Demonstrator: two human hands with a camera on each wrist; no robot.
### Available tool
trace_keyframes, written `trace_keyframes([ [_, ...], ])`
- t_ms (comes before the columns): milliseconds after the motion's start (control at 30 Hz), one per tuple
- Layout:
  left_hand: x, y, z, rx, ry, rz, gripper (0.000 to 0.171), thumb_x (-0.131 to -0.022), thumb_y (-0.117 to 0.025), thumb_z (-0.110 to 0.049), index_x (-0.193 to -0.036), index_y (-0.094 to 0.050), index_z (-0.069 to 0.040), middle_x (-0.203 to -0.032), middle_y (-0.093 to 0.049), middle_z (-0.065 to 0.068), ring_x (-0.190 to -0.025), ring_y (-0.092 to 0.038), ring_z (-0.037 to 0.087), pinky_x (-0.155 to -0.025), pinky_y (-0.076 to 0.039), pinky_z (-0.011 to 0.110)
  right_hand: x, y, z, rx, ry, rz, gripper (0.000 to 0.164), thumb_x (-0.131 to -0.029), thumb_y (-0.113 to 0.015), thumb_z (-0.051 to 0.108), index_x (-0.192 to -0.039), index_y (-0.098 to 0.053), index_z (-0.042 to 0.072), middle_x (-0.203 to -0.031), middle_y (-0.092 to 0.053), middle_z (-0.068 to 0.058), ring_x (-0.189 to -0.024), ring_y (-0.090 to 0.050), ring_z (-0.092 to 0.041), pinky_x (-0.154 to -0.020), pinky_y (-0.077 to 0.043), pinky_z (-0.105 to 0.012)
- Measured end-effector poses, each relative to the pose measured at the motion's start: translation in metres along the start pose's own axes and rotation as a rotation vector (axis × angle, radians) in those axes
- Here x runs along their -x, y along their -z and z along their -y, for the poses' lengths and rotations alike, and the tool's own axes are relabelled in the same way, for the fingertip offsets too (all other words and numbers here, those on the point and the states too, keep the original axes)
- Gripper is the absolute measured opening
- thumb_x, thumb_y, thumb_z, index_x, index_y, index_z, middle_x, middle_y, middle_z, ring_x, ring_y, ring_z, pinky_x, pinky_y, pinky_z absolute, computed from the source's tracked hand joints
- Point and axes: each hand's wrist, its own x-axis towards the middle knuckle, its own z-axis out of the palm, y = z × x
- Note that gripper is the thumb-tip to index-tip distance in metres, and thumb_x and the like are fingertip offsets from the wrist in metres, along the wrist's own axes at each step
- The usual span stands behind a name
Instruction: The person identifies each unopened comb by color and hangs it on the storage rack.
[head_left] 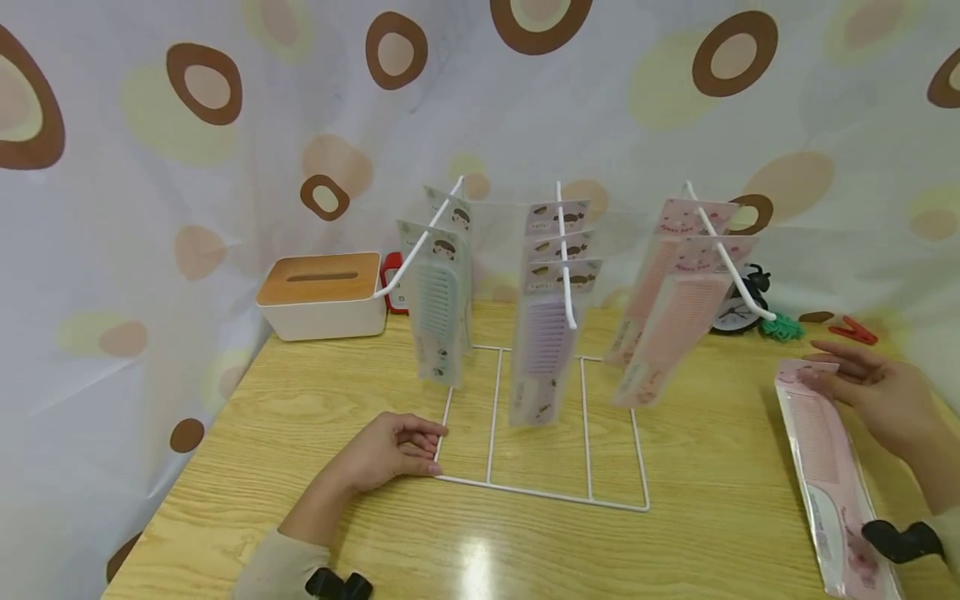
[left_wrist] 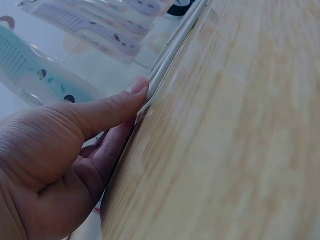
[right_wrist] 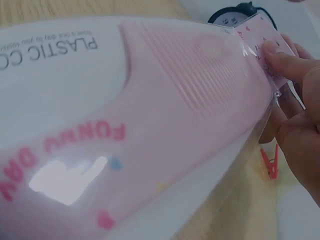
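My right hand (head_left: 888, 396) pinches the top card of a packaged pink comb (head_left: 817, 442), which hangs down at the right; the right wrist view shows its clear wrapper and teeth close up. With thumb and fingers, my left hand (left_wrist: 80, 150) grips the front left corner of a white wire display rack (head_left: 540, 493) on the table. Packaged combs hang from the rack's three prongs: green combs (head_left: 437, 304) on the left, purple combs (head_left: 546, 337) in the middle, pink combs (head_left: 678, 321) on the right.
Behind the rack at left stands a tissue box (head_left: 322, 296) with a wooden lid, beside a red clock (head_left: 393, 279). At the back right are a black alarm clock (head_left: 738, 312), a green coiled item (head_left: 782, 327) and a red clip (head_left: 855, 331). A patterned curtain (head_left: 480, 100) backs the wooden table (head_left: 300, 433).
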Motion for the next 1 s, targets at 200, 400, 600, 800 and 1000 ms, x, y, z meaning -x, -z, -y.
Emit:
trace_keyframes([
  [200, 0.0, 0.0, 0.0, -0.003, 0.003, 0.002, 0.048, -0.081, -0.083, -0.008, -0.124, -0.065, 0.004, -0.1, -0.067, 0.013, -0.092, -0.065, 0.017, -0.08, -0.058, 0.021, 0.012, -0.004, 0.044, -0.275, -0.016, -0.101, 0.042, -0.096, -0.066, 0.008, -0.134, -0.061, 0.023, -0.114, -0.067, 0.029, -0.097, -0.063, 0.013, -0.068, -0.053, -0.006],
  [400, 0.0, 0.0, -0.001, -0.012, -0.005, 0.0, 0.048, -0.081, -0.083, -0.008, -0.124, -0.066, 0.004, -0.1, -0.068, 0.013, -0.092, -0.065, 0.018, -0.08, -0.059, 0.021, 0.03, -0.014, 0.09, -0.703, 0.282, 0.036, 0.047, -0.095, -0.044, -0.022, -0.133, -0.061, 0.0, -0.114, -0.075, -0.001, -0.097, -0.072, -0.009, -0.074, -0.059, -0.017],
  [600, -0.001, 0.0, -0.001, -0.012, 0.0, 0.001, 0.047, -0.081, -0.083, -0.007, -0.124, -0.066, 0.004, -0.1, -0.068, 0.013, -0.091, -0.065, 0.017, -0.08, -0.059, 0.021, 0.05, -0.026, 0.125, -0.761, 0.413, 0.2, 0.05, -0.094, -0.034, -0.028, -0.137, -0.053, -0.01, -0.118, -0.073, -0.013, -0.104, -0.072, -0.017, -0.079, -0.06, -0.022],
  [800, -0.001, -0.001, -0.001, -0.013, -0.001, 0.001, 0.047, -0.081, -0.083, -0.008, -0.124, -0.066, 0.004, -0.1, -0.068, 0.012, -0.091, -0.064, 0.017, -0.079, -0.058, 0.021, 0.064, -0.035, 0.148, -0.854, 0.508, 0.301, 0.049, -0.092, -0.034, -0.03, -0.137, -0.048, -0.016, -0.113, -0.073, -0.02, -0.098, -0.073, -0.024, -0.081, -0.061, -0.026],
  [1000, 0.0, -0.001, -0.001, -0.008, 0.0, 0.0, 0.048, -0.081, -0.083, -0.007, -0.124, -0.066, 0.004, -0.101, -0.068, 0.012, -0.091, -0.064, 0.017, -0.079, -0.058, 0.021, 0.071, -0.056, 0.194, -0.981, 0.632, 0.354, 0.041, -0.089, -0.038, -0.032, -0.128, -0.05, -0.023, -0.11, -0.071, -0.026, -0.098, -0.073, -0.029, -0.086, -0.06, -0.029],
])
